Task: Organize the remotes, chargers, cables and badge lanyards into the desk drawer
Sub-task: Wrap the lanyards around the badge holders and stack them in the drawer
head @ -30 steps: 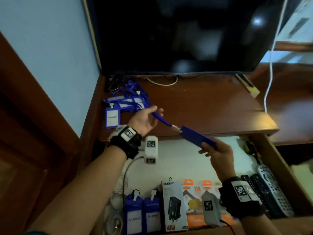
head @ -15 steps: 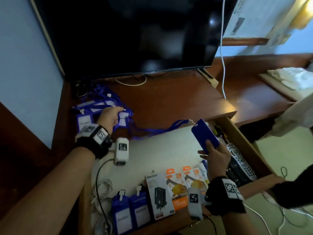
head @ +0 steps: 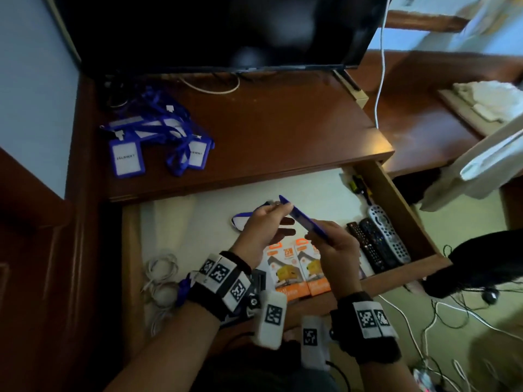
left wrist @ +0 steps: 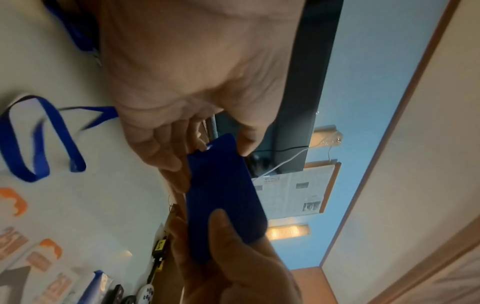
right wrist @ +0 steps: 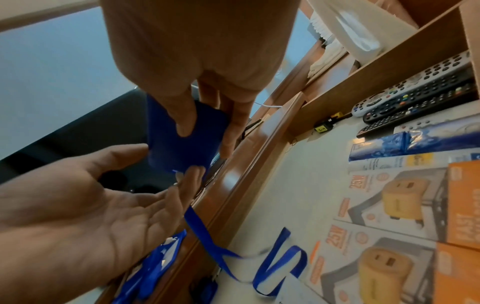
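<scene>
Between both hands, the badge holder (head: 302, 219) hangs: right hand (head: 332, 244) pinches its lower end, left hand (head: 264, 224) its clip end. Gather the trailing strap (right wrist: 272, 265) first, then lay it flat.

We count three remotes (head: 377, 241) side by side in the drawer, two orange charger boxes (head: 298, 271), and one black charger box, partly hidden. One blue badge holder (head: 304, 219) is held up. The lanyards heaped on the desk (head: 158, 137) are too tangled to count.
</scene>
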